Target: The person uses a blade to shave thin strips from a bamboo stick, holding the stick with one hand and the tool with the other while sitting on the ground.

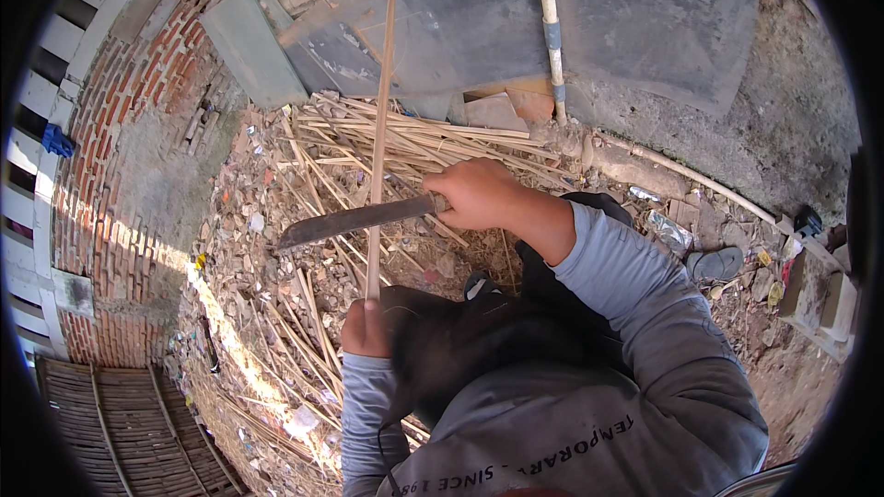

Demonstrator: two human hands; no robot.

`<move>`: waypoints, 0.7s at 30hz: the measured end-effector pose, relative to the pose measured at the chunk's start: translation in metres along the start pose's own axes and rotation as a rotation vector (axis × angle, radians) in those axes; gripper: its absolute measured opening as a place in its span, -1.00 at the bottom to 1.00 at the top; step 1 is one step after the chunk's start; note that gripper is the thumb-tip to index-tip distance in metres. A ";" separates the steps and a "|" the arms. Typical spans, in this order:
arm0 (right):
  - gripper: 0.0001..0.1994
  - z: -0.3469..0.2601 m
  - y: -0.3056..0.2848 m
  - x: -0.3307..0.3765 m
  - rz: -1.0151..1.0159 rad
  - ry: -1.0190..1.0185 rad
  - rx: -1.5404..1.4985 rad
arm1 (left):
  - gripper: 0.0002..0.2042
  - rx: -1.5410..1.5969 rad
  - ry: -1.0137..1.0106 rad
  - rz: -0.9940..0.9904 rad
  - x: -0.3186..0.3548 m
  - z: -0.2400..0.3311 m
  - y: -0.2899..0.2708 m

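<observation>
My right hand (479, 191) is closed round the handle of a machete (359, 221), whose long dark blade points left. A long, thin bamboo strip (381, 110) stands up from my left hand (365, 329), which grips its lower end near my lap. The blade crosses the strip about a hand's length or more above the left hand. Whether the edge touches the strip I cannot tell. Beyond my hands lies a loose pile of similar bamboo strips (433, 143) on the ground.
Rubble and litter (249, 248) cover the ground, with more strips at left. Grey panels (645, 18) and a white pipe (551, 28) stand at the back. A brick wall (120, 138) and a bamboo slat panel (120, 423) are at left. A sandal (715, 264) lies at right.
</observation>
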State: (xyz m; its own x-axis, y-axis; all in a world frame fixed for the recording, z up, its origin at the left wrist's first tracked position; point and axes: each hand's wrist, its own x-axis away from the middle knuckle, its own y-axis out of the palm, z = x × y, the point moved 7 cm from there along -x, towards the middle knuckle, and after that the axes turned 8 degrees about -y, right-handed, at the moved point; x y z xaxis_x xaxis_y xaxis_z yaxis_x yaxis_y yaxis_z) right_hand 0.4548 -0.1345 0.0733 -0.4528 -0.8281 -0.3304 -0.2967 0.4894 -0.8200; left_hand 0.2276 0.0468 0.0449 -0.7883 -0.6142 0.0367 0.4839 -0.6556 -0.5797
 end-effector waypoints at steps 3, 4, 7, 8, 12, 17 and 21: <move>-0.74 -0.009 -0.001 -0.002 -0.005 -0.048 0.020 | -0.69 -0.023 0.016 0.015 -0.002 0.004 -0.001; -0.74 -0.017 0.000 -0.002 -0.042 -0.074 0.032 | -0.69 -0.005 0.005 0.017 -0.002 0.004 -0.001; -0.74 -0.017 0.001 -0.003 -0.073 -0.090 0.019 | -0.69 0.021 -0.003 -0.004 0.002 0.009 0.001; -0.74 -0.012 0.002 -0.002 -0.072 -0.083 0.003 | -0.69 0.023 -0.005 -0.018 0.004 0.012 0.001; -0.74 0.009 -0.002 -0.005 -0.003 0.042 -0.084 | -0.68 0.096 -0.056 -0.059 0.011 0.008 -0.003; -0.69 -0.016 0.007 -0.004 -0.081 -0.091 0.021 | -0.69 0.124 -0.081 -0.155 0.014 -0.011 0.000; -0.66 0.035 -0.009 -0.010 0.111 0.124 -0.108 | -0.69 0.297 -0.219 -0.289 0.025 -0.021 -0.002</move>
State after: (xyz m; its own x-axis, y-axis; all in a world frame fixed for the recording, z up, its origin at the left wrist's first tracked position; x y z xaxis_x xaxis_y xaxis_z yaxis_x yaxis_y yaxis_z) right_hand 0.4911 -0.1398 0.0678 -0.5861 -0.7306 -0.3503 -0.3245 0.6078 -0.7248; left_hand 0.1985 0.0419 0.0299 -0.8232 -0.4454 0.3521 0.3692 -0.8911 -0.2639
